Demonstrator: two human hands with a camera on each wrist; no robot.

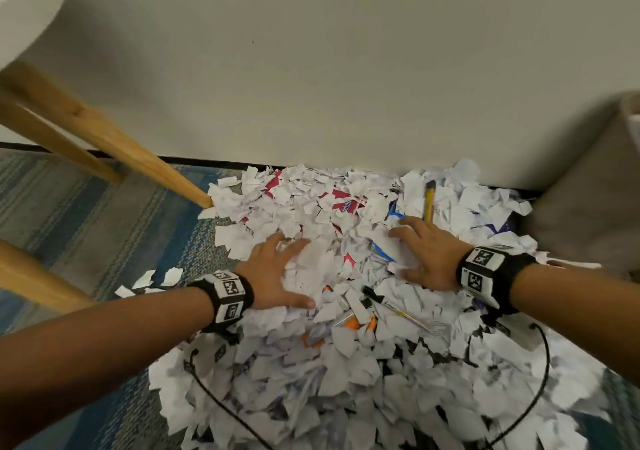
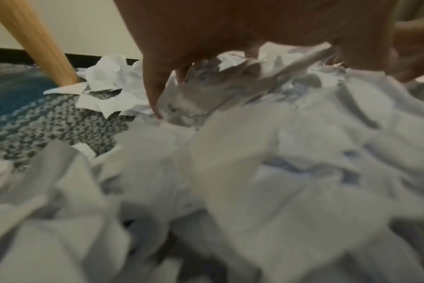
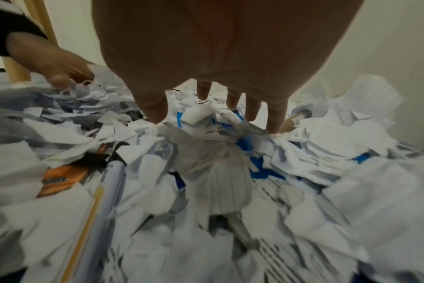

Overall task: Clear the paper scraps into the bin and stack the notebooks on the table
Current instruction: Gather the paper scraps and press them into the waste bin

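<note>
1. White torn paper scraps everywhere, one big loose heap on the rug, running from the wall back toward the person.
2. Both hands sit on top of the heap, on the wall side of it. The left hand has its fingers spread and pressing down into the paper, palm down. The right hand is the same deal, fingers splayed, tips dug in among the scraps. Neither is closed round anything yet, and they're a little apart with a hump of paper between them.
3. Stuff is mixed in: a yellow pen on the wall side of the heap just past the right hand, another pen and orange bits nearer the person, plus red and blue printed pieces. A black cable loops over the near side.
4. A wooden table leg touches the heap's left edge.
5. Handling guess: this stuff weighs nothing, is floppy and slides off itself, so pinching is hopeless. I'd scoop from both sides, hands low and squeezing inward, and expect bits to shed off.
6. No bin or notebooks in sight, so can't say where they are.
</note>
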